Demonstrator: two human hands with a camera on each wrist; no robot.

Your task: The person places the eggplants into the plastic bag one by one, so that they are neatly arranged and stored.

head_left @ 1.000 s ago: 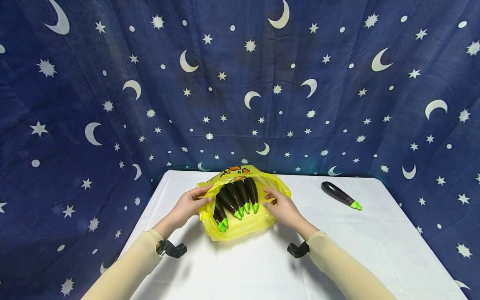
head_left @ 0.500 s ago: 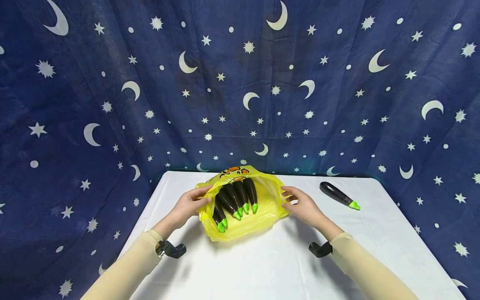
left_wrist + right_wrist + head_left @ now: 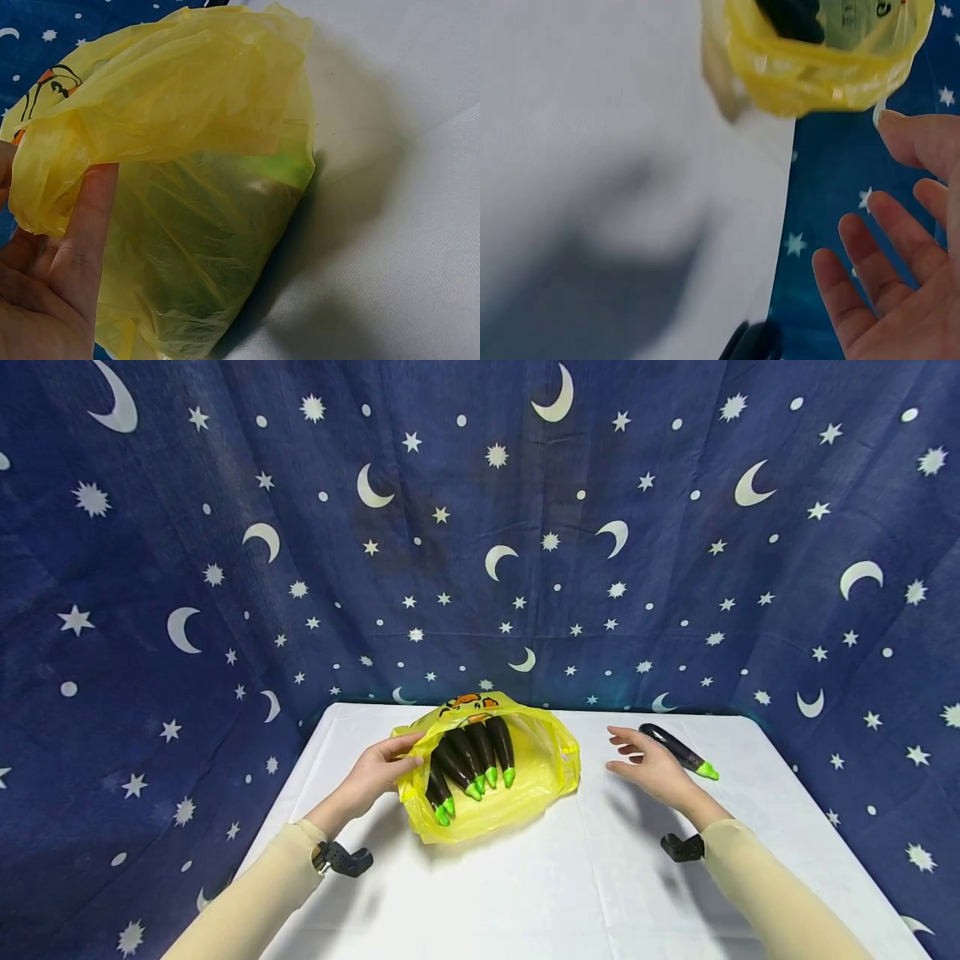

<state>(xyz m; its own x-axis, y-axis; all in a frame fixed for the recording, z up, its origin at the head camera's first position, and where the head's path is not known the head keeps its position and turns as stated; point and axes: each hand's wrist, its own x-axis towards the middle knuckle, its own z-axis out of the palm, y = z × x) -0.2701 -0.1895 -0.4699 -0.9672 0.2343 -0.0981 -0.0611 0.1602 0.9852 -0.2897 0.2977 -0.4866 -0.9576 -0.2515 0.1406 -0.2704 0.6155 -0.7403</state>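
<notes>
My left hand (image 3: 372, 775) pinches the left rim of a yellow plastic bag (image 3: 525, 808), with the film between thumb and fingers in the left wrist view (image 3: 195, 97). The bag lies on its side, its mouth facing me. Several dark eggplants (image 3: 453, 764) with green stems lie inside, mostly on the left. To the right of the bag, my right hand (image 3: 654, 771) hovers over the table with fingers spread, touching nothing. A single eggplant (image 3: 678, 749) lies just beyond it, partly hidden by the hand; its dark end (image 3: 756, 343) shows at the bottom of the right wrist view.
A white cloth covers the table (image 3: 525, 902). Behind and at both sides hangs a dark blue curtain (image 3: 450, 568) with moons and stars. Each wrist wears a black strap-mounted device (image 3: 345, 860).
My right hand has left the bag's mouth and moved right, towards the lone eggplant. The bag's right side spread a little wider. My left hand has stayed in place on the rim.
</notes>
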